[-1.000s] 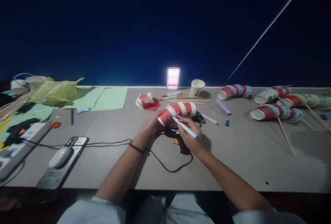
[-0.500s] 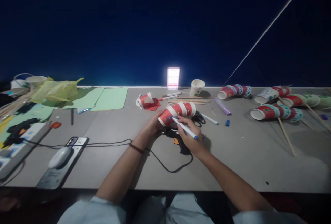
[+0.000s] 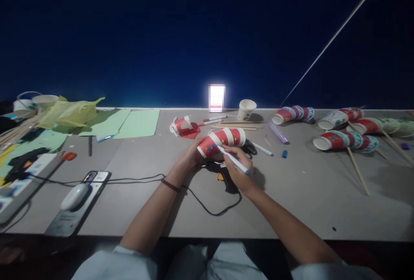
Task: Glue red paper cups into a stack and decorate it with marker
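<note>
My left hand [image 3: 193, 154] grips the open end of a row of nested red and white paper cups [image 3: 223, 140] lying on its side at the middle of the grey table [image 3: 291, 202]. My right hand [image 3: 237, 170] holds a white marker with a blue end [image 3: 233, 160], its tip against the nearest red cup. A black glue gun [image 3: 223, 174] with its cord lies on the table just under both hands. Black scissors [image 3: 249, 148] lie right behind the cups.
Several rows of joined cups on wooden sticks [image 3: 343, 140] lie at the right. A cut red cup [image 3: 183, 125], pens, sticks and a white cup [image 3: 246, 109] sit at the back. Green paper sheets [image 3: 137, 123], a phone [image 3: 93, 177] and a white mouse [image 3: 74, 196] lie at the left.
Almost nothing differs: the marker in my right hand has shifted slightly on the cup. My left hand keeps its grip.
</note>
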